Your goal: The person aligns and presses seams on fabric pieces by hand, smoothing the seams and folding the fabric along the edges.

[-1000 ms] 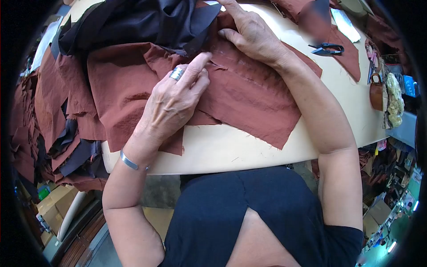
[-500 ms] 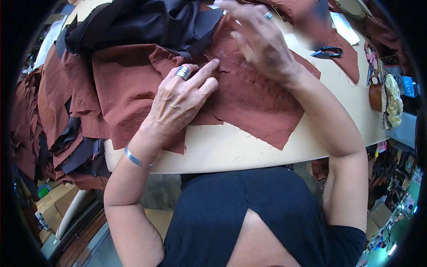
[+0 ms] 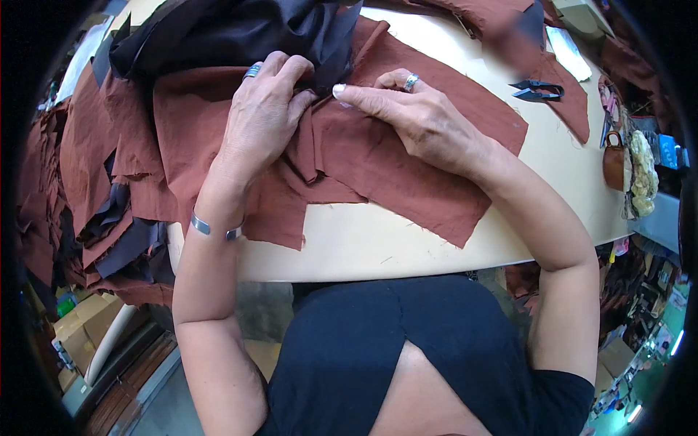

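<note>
Reddish-brown cloth (image 3: 429,196) lies spread in front of me, with a raised fold in its middle. My left hand (image 3: 263,116), with a ring and a wrist cuff, pinches the cloth's edge where it meets dark, shiny fabric (image 3: 240,36). Just right of it, my right hand (image 3: 429,120) rests over the cloth, one digit pointing at the pinched spot and the other fingers curled. White shows at that digit's tip; I cannot tell whether it is the nail or something held. A faint pale mark is on the cloth beneath.
The pale table (image 3: 349,243) curves along its front edge. Black thread snips (image 3: 538,91) lie at the right by a brown cloth scrap (image 3: 571,109). A brown pouch (image 3: 614,163) hangs at the right edge. Brown and dark cloth pieces (image 3: 94,174) drape over the left side.
My left hand has moved up and left and now pinches the cloth, raising a fold. My right hand has come down from above to beside it.
</note>
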